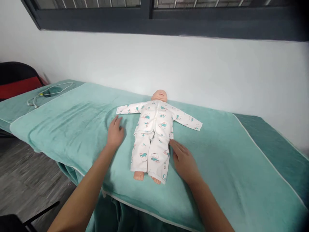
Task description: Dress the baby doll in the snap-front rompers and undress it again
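A baby doll (pixel 159 95) lies on its back on a teal blanket (pixel 212 145), head toward the wall. It wears a white printed jacket (pixel 155 117) with both sleeves spread sideways, and matching trousers (pixel 158 156); its feet show below the cuffs. No doll hands show at the sleeve ends. My left hand (pixel 116 132) is just below the sleeve end on the left, fingers apart and holding nothing. On the right, my right hand (pixel 183 158) has its fingertips at the side of the trousers near the jacket hem, fingers extended, with nothing held.
A white cord (pixel 56 84) and a dark teal item (pixel 51 91) lie at the table's far left. Beyond them stands a black and red chair (pixel 18 84). A white wall (pixel 217 71) with a dark window frame (pixel 145 19) rises behind the table.
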Tool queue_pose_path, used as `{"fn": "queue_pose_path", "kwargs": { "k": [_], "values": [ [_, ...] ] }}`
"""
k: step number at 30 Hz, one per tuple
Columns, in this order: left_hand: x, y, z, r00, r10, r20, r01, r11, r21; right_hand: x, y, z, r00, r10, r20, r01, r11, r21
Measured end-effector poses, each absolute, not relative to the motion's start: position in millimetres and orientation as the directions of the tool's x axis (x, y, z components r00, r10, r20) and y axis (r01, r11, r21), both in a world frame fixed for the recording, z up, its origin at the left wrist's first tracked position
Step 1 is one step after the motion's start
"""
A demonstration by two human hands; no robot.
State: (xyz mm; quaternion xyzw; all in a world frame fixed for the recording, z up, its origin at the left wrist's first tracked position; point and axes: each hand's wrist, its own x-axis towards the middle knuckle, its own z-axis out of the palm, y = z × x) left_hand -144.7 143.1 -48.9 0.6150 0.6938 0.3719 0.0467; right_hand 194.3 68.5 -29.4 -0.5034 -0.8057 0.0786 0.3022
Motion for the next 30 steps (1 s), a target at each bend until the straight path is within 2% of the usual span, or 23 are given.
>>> {"fn": "queue_pose_path", "kwargs": {
  "k": [3,5,8,11,14,18,20,23,27,30],
  "values": [
    [-139,75,-59,-0.4,0.85,0.342,0.671,0.017,0.741,184,25,-30,-0.212,0.865,0.455,0.755,0.44,-0.486],
    [-131,29,-67,-0.415,0.865,0.281,0.58,0.014,0.814,175,-6,-32,-0.182,0.876,0.446,0.737,0.422,-0.528],
    [-108,-26,-73,-0.258,0.903,0.344,0.586,-0.137,0.799,159,-45,-35,-0.166,0.892,0.419,0.714,0.402,-0.573],
    [-81,-51,-69,-0.178,0.917,0.357,0.566,-0.202,0.8,142,-62,-34,-0.06,0.914,0.4,0.718,0.319,-0.619],
    [-67,-53,-60,-0.182,0.914,0.363,0.584,-0.197,0.788,130,-62,-26,0.058,0.937,0.345,0.686,0.213,-0.695],
    [-68,-45,-55,-0.199,0.919,0.339,0.601,-0.159,0.783,125,-62,-14,0.092,0.967,0.238,0.584,0.141,-0.799],
    [-72,-43,-55,-0.192,0.925,0.326,0.591,-0.156,0.792,126,-66,-10,0.127,0.964,0.235,0.568,0.124,-0.814],
    [-72,-41,-56,-0.19,0.925,0.328,0.582,-0.163,0.796,123,-71,-8,0.127,0.926,0.355,0.65,0.193,-0.735],
    [-65,-38,-57,-0.192,0.919,0.345,0.611,-0.164,0.775,106,-62,-7,-0.093,0.86,0.501,0.772,0.381,-0.51],
    [-61,-36,-57,-0.192,0.917,0.35,0.63,-0.158,0.76,90,-46,-7,-0.184,0.826,0.533,0.839,0.415,-0.353]
  ]
}}
